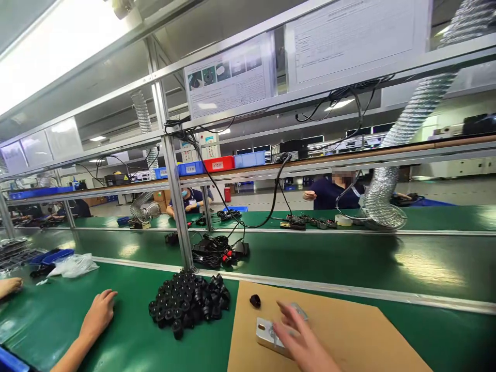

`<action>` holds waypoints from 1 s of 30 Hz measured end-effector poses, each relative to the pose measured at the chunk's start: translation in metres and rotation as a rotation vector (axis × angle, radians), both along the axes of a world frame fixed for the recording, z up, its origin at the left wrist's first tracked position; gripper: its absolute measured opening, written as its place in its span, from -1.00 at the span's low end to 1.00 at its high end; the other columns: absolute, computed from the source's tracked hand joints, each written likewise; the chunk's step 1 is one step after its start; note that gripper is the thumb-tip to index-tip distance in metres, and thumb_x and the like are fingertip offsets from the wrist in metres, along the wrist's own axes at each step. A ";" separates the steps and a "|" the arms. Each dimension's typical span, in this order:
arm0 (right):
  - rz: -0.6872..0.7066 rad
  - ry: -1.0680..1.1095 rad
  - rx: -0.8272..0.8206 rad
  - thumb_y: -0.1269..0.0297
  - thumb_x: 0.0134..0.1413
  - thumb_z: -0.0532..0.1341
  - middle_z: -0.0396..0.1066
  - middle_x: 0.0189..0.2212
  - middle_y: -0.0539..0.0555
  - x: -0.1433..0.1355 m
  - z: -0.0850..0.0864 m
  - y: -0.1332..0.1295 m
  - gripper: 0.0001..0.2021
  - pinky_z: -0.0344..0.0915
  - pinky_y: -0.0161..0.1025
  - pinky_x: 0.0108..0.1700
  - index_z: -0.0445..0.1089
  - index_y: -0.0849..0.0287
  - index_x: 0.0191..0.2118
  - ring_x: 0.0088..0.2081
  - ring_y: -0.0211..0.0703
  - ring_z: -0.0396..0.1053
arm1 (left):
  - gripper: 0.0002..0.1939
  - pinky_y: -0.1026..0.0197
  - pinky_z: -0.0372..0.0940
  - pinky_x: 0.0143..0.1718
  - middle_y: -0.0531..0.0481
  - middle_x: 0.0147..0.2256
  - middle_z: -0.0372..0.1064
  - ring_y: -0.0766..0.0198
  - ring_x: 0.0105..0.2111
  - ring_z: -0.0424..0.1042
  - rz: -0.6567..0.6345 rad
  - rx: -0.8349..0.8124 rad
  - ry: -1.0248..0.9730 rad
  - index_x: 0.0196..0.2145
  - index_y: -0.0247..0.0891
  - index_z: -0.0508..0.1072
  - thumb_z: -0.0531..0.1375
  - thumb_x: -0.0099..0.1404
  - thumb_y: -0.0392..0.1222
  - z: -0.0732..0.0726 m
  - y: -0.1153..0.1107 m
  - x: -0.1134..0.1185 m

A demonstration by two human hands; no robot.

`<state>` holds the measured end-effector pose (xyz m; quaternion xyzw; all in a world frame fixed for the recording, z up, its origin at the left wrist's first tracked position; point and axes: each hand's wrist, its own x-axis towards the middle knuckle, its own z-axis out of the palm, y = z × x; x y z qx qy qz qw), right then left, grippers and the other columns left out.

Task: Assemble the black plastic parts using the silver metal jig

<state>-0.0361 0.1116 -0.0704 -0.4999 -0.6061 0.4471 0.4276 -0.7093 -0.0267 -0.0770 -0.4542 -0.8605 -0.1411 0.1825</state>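
Note:
My right hand (304, 338) reaches in from the bottom, fingers apart and somewhat blurred, over a silver metal block (263, 338) with a hole near its left end. The fingers cover much of the block. Whether they touch it I cannot tell. Both are over a brown cardboard sheet (349, 323). One small black piece (255, 300) lies on the cardboard behind the block. To the left, a dense heap of black round pieces with glossy domed tops (186, 302) rests on the green table. My left hand does not show.
On the left are another person's hands (97, 315) at the green surface (135, 346). A metal post (179, 217) rises behind the heap, near bundled black cables (215, 250). A plastic bag (75, 265) lies farther left. Small bins (217, 164) line the shelf; people sit opposite.

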 end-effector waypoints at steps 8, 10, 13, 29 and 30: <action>0.202 0.228 -0.346 -0.50 0.02 0.21 0.31 0.30 0.33 -0.124 0.041 0.072 -0.16 0.46 -0.08 0.11 0.42 0.14 0.14 0.29 0.16 0.33 | -0.58 -0.12 0.50 0.06 -0.24 -0.14 0.67 -0.16 -0.08 0.64 -0.082 0.101 -0.122 -0.27 -0.21 0.66 0.02 0.24 -0.06 -0.008 -0.014 0.005; 0.246 0.247 -0.346 -0.49 0.02 0.23 0.35 0.26 0.33 -0.136 0.037 0.071 -0.19 0.49 -0.12 0.03 0.43 0.15 0.10 0.20 0.13 0.42 | -0.61 -0.05 0.53 0.04 -0.15 -0.17 0.69 -0.10 -0.11 0.67 -0.170 0.121 -0.147 -0.25 -0.15 0.65 0.05 0.21 -0.05 -0.008 -0.015 0.014; 0.277 0.253 -0.254 -0.42 0.03 0.28 0.43 0.14 0.31 -0.132 0.036 0.063 -0.30 0.50 -0.12 -0.08 0.47 0.16 -0.04 0.07 0.12 0.47 | -0.52 -0.03 0.51 0.11 -0.10 0.02 0.64 -0.09 0.05 0.61 -0.277 0.173 -0.167 0.02 -0.15 0.59 0.08 0.29 0.08 -0.004 -0.017 0.057; 0.616 0.244 0.273 0.02 0.22 0.29 0.50 0.00 0.18 -0.097 0.012 -0.066 -0.49 0.43 -0.22 -0.30 0.34 0.04 0.23 -0.23 -0.08 0.49 | -0.34 -0.15 0.36 0.31 -0.13 0.22 0.50 -0.09 0.25 0.45 -0.904 0.597 -0.916 0.38 0.06 0.30 0.31 0.40 0.12 0.009 0.005 0.407; 0.573 0.171 0.368 0.10 0.19 0.32 0.51 -0.02 0.17 -0.096 0.011 -0.066 -0.49 0.43 -0.22 -0.27 0.34 0.04 0.22 -0.23 -0.08 0.48 | -0.31 -0.14 0.37 0.30 -0.16 0.24 0.47 -0.10 0.26 0.43 -0.853 0.597 -1.089 0.40 0.01 0.27 0.28 0.41 0.17 -0.001 0.011 0.418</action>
